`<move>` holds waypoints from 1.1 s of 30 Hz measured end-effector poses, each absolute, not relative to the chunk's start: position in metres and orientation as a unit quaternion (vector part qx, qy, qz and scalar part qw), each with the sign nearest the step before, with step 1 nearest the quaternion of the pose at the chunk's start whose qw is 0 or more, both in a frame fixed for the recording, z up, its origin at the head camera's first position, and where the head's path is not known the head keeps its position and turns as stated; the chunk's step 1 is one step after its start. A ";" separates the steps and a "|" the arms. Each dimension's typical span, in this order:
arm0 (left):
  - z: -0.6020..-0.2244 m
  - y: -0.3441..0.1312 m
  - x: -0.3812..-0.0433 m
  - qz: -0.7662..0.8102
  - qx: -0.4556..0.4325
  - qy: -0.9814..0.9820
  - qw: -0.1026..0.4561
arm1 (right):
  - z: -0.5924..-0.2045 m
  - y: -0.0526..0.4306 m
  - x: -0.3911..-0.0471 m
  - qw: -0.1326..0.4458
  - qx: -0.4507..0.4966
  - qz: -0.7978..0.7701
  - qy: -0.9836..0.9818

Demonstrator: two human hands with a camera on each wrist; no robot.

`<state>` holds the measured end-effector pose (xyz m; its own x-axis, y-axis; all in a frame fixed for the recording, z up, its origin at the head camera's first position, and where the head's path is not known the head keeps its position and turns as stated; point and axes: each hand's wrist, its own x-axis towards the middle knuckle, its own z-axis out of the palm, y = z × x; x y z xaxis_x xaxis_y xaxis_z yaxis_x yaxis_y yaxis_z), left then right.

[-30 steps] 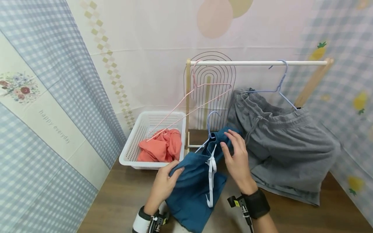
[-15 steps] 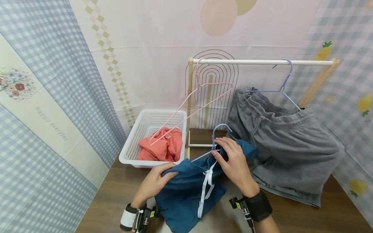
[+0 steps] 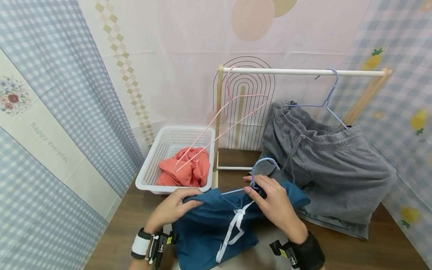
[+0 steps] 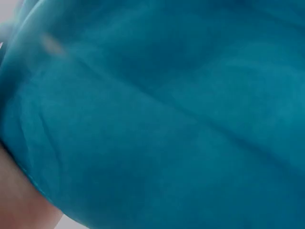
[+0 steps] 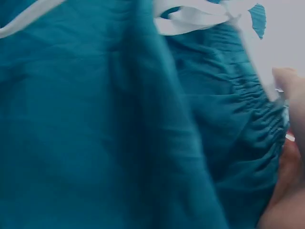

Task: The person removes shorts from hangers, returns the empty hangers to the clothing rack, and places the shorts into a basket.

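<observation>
Blue shorts (image 3: 202, 232) with a white drawstring (image 3: 227, 236) hang from a light-blue clothes hanger (image 3: 264, 159), low over the table. My left hand (image 3: 170, 210) pinches the left end of the waistband between thumb and fingers. At the hanger's neck, my right hand (image 3: 274, 204) grips the hanger together with the waistband's front edge. The hanger's hook points up and to the right; most of its arms are inside the waistband. Blue cloth (image 4: 157, 124) fills the left wrist view. The right wrist view has the gathered waistband (image 5: 252, 114) beside the right fingers.
A white rail (image 3: 287, 71) on a wooden rack holds a pink hanger (image 3: 233, 98) at left and grey shorts (image 3: 324, 168) on another blue hanger at right. Coral cloth (image 3: 189, 168) lies in a white basket (image 3: 141, 183) left of the rack, under the pink hanger's lower end.
My right hand has moved from the waistband's right side to the hanger's neck. Both hands, shorts and hanger have come lower and nearer, and the waistband is spread wider.
</observation>
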<state>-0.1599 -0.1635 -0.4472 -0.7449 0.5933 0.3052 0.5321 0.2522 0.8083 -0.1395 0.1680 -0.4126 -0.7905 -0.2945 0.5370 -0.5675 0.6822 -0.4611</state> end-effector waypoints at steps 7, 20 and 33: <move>-0.441 -0.164 -0.159 0.487 0.379 0.786 0.026 | -0.400 0.172 -0.129 0.153 0.262 0.333 -0.893; -0.441 -0.157 -0.152 0.419 0.419 0.798 -0.110 | -0.401 0.173 -0.112 0.027 0.282 0.402 -0.871; -0.444 -0.143 -0.153 0.376 0.470 0.777 -0.187 | -0.404 0.176 -0.113 0.132 0.301 0.422 -0.845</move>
